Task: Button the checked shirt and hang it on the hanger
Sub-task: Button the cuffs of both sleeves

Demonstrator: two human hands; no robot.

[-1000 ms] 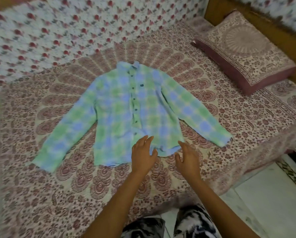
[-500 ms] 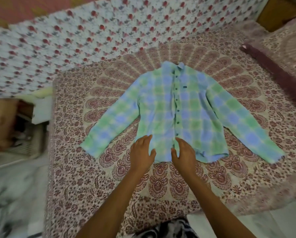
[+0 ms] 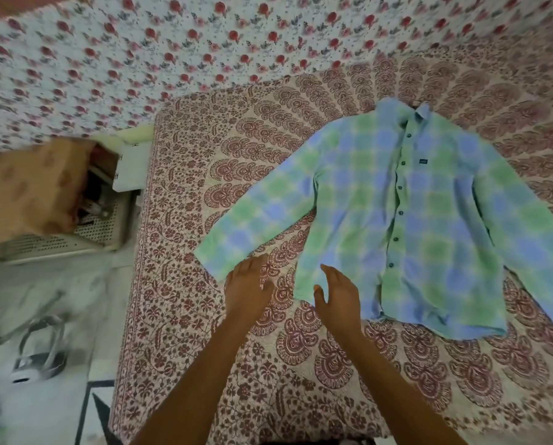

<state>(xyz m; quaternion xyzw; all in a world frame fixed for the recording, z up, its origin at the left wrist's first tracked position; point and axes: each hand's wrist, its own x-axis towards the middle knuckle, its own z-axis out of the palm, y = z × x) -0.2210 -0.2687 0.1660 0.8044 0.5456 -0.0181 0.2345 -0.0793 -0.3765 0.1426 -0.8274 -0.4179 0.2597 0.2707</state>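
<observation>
The checked shirt (image 3: 397, 213), green and blue, lies flat and face up on the bed with its front closed along a row of dark buttons and its sleeves spread. My left hand (image 3: 247, 292) hovers with relaxed fingers over the bedsheet, just below the cuff of the shirt's left-hand sleeve. My right hand (image 3: 337, 295) is open at the shirt's lower left hem corner, and I cannot tell whether it touches the cloth. Neither hand holds anything. No hanger shows in this view.
The bed (image 3: 204, 348) carries a maroon paisley sheet, with a rose-print cloth (image 3: 140, 53) along the wall. Left of the bed stand a white perforated cabinet (image 3: 85, 229), a brown cloth (image 3: 27, 187) draped on it, and a dark metal stand (image 3: 40, 345) on the floor.
The view has swung left, so the shirt now sits at the right. Both hands have drifted left off the hem's middle toward the shirt's lower left corner and sleeve cuff.
</observation>
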